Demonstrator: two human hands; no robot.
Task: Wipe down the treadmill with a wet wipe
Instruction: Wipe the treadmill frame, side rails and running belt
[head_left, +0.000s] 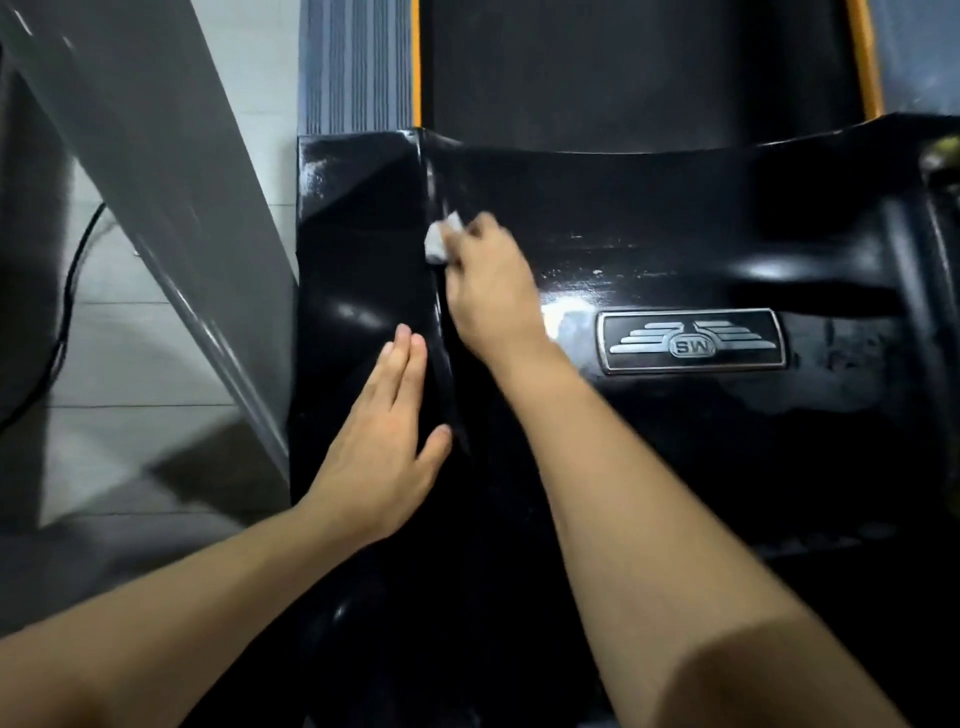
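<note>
The treadmill's glossy black motor cover (649, 208) fills the middle of the view, with a silver winged badge (693, 340) on it. My right hand (493, 291) grips a crumpled white wet wipe (441, 239) and holds it against the raised seam of the cover. My left hand (384, 441) lies flat with straight fingers on the cover's left section, below and left of the wipe. The wipe shows only at my right fingertips; the rest is hidden under the hand.
The dark running belt (639, 73) with orange side strips (865, 57) runs away at the top. A grey slanted upright (156, 182) stands to the left. A black cable (67, 312) lies on the pale tiled floor (114, 374). A black frame arm (831, 260) curves at the right.
</note>
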